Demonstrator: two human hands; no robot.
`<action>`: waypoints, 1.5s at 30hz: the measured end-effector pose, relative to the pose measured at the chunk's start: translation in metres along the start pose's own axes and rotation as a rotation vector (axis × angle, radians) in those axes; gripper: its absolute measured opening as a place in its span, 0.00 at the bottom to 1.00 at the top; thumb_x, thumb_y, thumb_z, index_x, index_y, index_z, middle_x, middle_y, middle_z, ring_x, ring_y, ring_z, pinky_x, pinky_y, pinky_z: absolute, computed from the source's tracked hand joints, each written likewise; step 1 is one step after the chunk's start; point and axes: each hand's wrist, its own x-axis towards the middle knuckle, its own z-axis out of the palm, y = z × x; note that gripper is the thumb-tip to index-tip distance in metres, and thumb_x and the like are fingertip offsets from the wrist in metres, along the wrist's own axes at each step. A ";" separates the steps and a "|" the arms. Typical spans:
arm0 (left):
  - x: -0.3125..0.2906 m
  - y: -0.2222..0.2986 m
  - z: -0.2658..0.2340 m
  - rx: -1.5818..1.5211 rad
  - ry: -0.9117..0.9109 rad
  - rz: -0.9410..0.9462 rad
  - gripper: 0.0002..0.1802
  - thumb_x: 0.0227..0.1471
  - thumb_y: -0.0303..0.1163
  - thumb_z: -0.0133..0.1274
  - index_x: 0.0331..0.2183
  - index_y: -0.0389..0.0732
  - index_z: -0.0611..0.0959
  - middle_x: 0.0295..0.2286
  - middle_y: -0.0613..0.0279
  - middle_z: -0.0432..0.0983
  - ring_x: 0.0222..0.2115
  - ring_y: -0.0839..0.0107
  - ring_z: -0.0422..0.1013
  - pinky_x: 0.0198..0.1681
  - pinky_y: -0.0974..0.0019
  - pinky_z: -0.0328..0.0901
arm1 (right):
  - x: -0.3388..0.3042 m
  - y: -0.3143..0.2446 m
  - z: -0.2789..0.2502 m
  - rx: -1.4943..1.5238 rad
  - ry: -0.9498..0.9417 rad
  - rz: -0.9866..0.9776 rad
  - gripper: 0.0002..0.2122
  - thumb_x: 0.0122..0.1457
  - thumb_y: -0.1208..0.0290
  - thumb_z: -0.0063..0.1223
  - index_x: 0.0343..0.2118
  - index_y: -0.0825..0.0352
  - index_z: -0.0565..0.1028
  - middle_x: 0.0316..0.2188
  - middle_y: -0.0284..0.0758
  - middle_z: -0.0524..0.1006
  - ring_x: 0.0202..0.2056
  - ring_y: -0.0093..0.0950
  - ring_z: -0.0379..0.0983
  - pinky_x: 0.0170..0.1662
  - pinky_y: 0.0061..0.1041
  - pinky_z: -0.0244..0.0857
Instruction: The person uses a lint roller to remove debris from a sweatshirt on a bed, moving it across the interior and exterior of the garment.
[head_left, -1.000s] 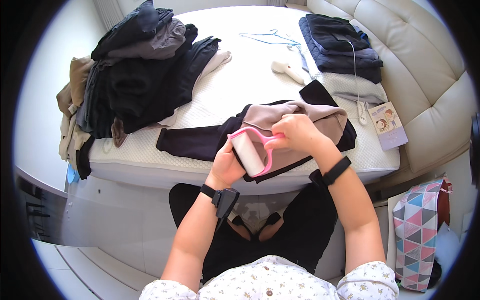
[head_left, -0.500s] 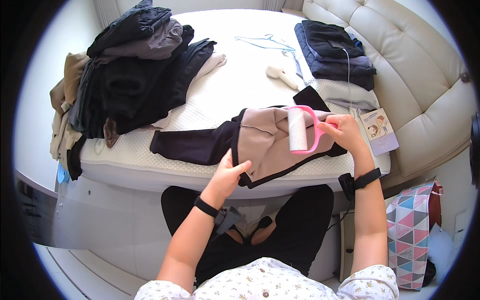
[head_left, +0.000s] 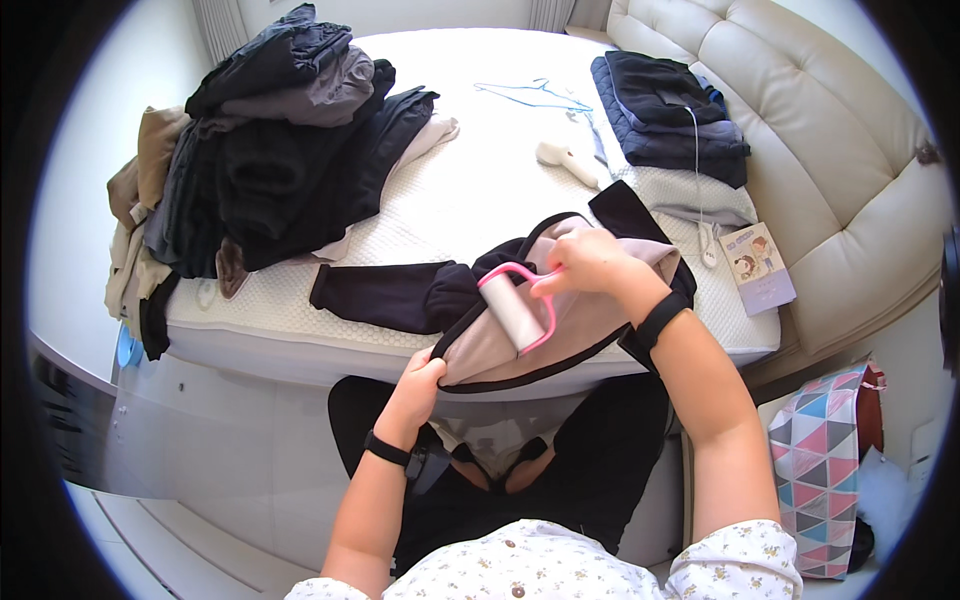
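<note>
A black garment with a beige lining [head_left: 590,325] lies spread over the near edge of the bed, lining side up. My left hand [head_left: 412,385] pinches its black border at the near left corner and draws it toward me. In my right hand [head_left: 595,262] is a lint roller [head_left: 515,315] with a pink handle and a white sheet roll. The roll rests on or just over the left part of the lining; I cannot tell if it touches. One black sleeve [head_left: 385,297] stretches to the left, and another dark sleeve end [head_left: 625,208] sticks out behind.
A tall pile of dark clothes [head_left: 270,170] is at the left. Folded dark clothes [head_left: 670,115] lie near the beige headboard [head_left: 850,180]. A blue hanger [head_left: 535,95], a white handheld device [head_left: 567,162] and a booklet [head_left: 757,265] are on the white bed. A patterned bag [head_left: 815,470] stands at right.
My right hand has carried the lint roller leftward and toward me across the lining. The left hand has shifted slightly left and nearer, stretching the garment's corner with it.
</note>
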 end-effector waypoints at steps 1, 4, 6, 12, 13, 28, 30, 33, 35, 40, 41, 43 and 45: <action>0.001 0.000 -0.001 -0.023 -0.012 -0.003 0.25 0.44 0.21 0.37 0.45 0.28 0.77 0.39 0.61 0.76 0.41 0.74 0.70 0.47 0.72 0.61 | -0.004 0.010 -0.002 -0.057 -0.033 0.122 0.24 0.41 0.40 0.60 0.18 0.61 0.79 0.17 0.38 0.76 0.24 0.36 0.75 0.29 0.33 0.68; -0.004 0.006 0.002 -0.157 0.042 -0.039 0.25 0.44 0.21 0.38 0.45 0.28 0.77 0.40 0.59 0.76 0.41 0.71 0.71 0.48 0.70 0.62 | -0.014 0.035 -0.025 -0.100 -0.307 0.486 0.26 0.40 0.37 0.60 0.25 0.61 0.82 0.26 0.38 0.80 0.31 0.35 0.78 0.35 0.32 0.70; -0.006 0.008 -0.002 -0.267 0.056 -0.008 0.23 0.42 0.21 0.39 0.42 0.28 0.78 0.39 0.56 0.77 0.40 0.69 0.72 0.48 0.68 0.64 | -0.043 0.063 -0.025 -0.296 -0.131 0.518 0.26 0.40 0.37 0.59 0.22 0.61 0.82 0.23 0.39 0.80 0.31 0.35 0.79 0.34 0.34 0.71; -0.006 0.018 -0.013 -0.129 -0.023 -0.021 0.22 0.45 0.21 0.41 0.44 0.28 0.78 0.38 0.61 0.77 0.39 0.74 0.72 0.47 0.73 0.62 | -0.120 0.116 -0.045 -0.094 -0.018 0.684 0.25 0.43 0.42 0.61 0.16 0.66 0.79 0.15 0.37 0.76 0.20 0.30 0.73 0.25 0.31 0.64; -0.006 0.030 -0.007 -0.066 -0.054 -0.011 0.20 0.49 0.24 0.44 0.45 0.30 0.78 0.37 0.63 0.77 0.39 0.77 0.71 0.47 0.74 0.61 | -0.128 0.119 -0.046 0.115 0.033 0.685 0.24 0.46 0.45 0.61 0.15 0.67 0.76 0.13 0.33 0.72 0.18 0.25 0.67 0.23 0.29 0.60; 0.013 0.037 0.028 -0.096 0.245 0.079 0.15 0.52 0.24 0.50 0.44 0.32 0.76 0.38 0.65 0.77 0.38 0.78 0.71 0.45 0.73 0.65 | -0.141 0.112 -0.068 -0.010 0.050 0.858 0.28 0.47 0.37 0.54 0.17 0.66 0.79 0.16 0.40 0.76 0.22 0.37 0.73 0.27 0.36 0.64; 0.016 0.043 0.004 -0.254 0.030 0.156 0.17 0.55 0.27 0.48 0.46 0.32 0.75 0.41 0.62 0.76 0.41 0.77 0.71 0.48 0.72 0.64 | -0.163 0.129 -0.067 -0.123 0.089 1.104 0.29 0.46 0.36 0.54 0.18 0.65 0.80 0.17 0.40 0.76 0.25 0.37 0.75 0.28 0.36 0.64; 0.019 0.053 0.013 -0.178 0.051 0.166 0.17 0.58 0.30 0.44 0.46 0.33 0.76 0.41 0.62 0.77 0.41 0.77 0.71 0.48 0.72 0.64 | -0.168 0.131 -0.070 -0.007 0.229 0.994 0.29 0.50 0.38 0.53 0.18 0.66 0.78 0.14 0.37 0.73 0.19 0.28 0.70 0.25 0.31 0.61; 0.021 0.054 0.021 -0.120 0.054 0.180 0.15 0.60 0.29 0.43 0.45 0.33 0.77 0.39 0.65 0.77 0.38 0.79 0.70 0.44 0.74 0.64 | -0.147 0.111 -0.077 0.205 0.339 0.677 0.25 0.57 0.47 0.52 0.18 0.69 0.76 0.11 0.30 0.67 0.17 0.18 0.61 0.22 0.25 0.55; 0.018 0.035 0.017 0.274 0.024 0.209 0.12 0.60 0.29 0.46 0.39 0.32 0.78 0.32 0.71 0.75 0.34 0.85 0.66 0.39 0.77 0.63 | -0.042 -0.003 -0.069 0.400 0.175 0.228 0.17 0.54 0.56 0.58 0.20 0.67 0.78 0.11 0.34 0.66 0.16 0.19 0.60 0.20 0.23 0.54; 0.018 0.032 0.016 0.290 0.005 0.195 0.11 0.60 0.30 0.46 0.38 0.32 0.78 0.32 0.71 0.75 0.34 0.85 0.66 0.39 0.77 0.63 | -0.029 -0.028 -0.067 0.348 0.074 0.215 0.20 0.53 0.50 0.57 0.19 0.65 0.78 0.12 0.36 0.70 0.16 0.26 0.65 0.22 0.26 0.58; 0.017 0.025 0.013 0.313 0.013 0.185 0.11 0.59 0.29 0.46 0.36 0.31 0.78 0.30 0.71 0.75 0.33 0.85 0.66 0.37 0.76 0.63 | -0.002 -0.067 -0.052 0.201 -0.125 0.099 0.26 0.48 0.39 0.54 0.17 0.63 0.77 0.15 0.38 0.74 0.21 0.36 0.73 0.28 0.33 0.66; 0.017 0.026 0.012 0.170 0.115 0.122 0.12 0.56 0.28 0.46 0.38 0.31 0.79 0.31 0.68 0.76 0.33 0.82 0.69 0.37 0.75 0.65 | 0.005 -0.057 -0.020 0.042 -0.018 -0.014 0.25 0.43 0.38 0.58 0.18 0.61 0.78 0.18 0.37 0.76 0.24 0.37 0.76 0.30 0.32 0.68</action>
